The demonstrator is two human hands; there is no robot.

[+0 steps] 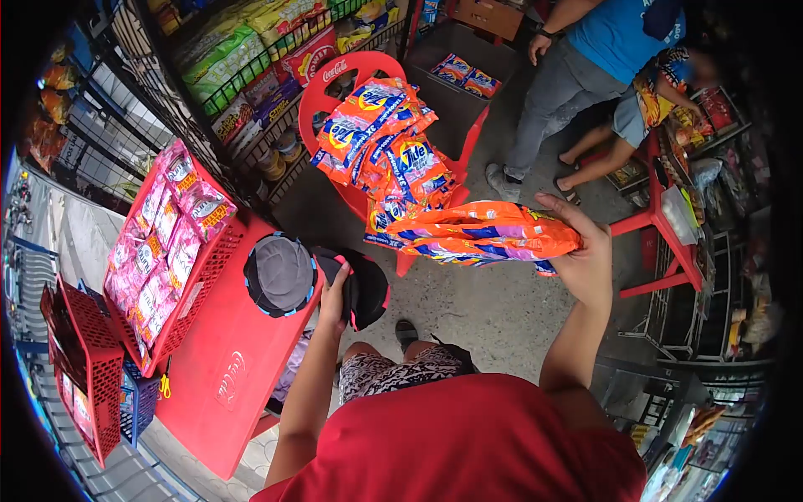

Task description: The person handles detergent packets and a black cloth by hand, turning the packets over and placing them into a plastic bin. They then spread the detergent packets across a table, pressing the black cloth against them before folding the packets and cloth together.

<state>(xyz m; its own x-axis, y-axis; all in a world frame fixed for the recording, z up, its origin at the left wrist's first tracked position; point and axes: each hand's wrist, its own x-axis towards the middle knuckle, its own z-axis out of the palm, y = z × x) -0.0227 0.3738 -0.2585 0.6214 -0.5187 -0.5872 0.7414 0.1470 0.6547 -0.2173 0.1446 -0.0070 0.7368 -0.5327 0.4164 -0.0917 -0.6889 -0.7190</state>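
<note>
My right hand (581,255) grips a stack of orange detergent packets (489,233) by its right end, held up in front of my body. My left hand (335,297) is closed on a black cap (365,289) at the edge of the red table (230,376). Beside it on the table lies a grey and black cap (282,274). More orange detergent packets (385,151) are piled on a red chair (355,64) beyond the held stack.
A red basket (201,289) of pink packets stands on the table's left. Behind the chair are wire shelves (276,54) of snacks. One person in blue (623,42) stands at the upper right; another person (657,92) is beside a red stool (665,226).
</note>
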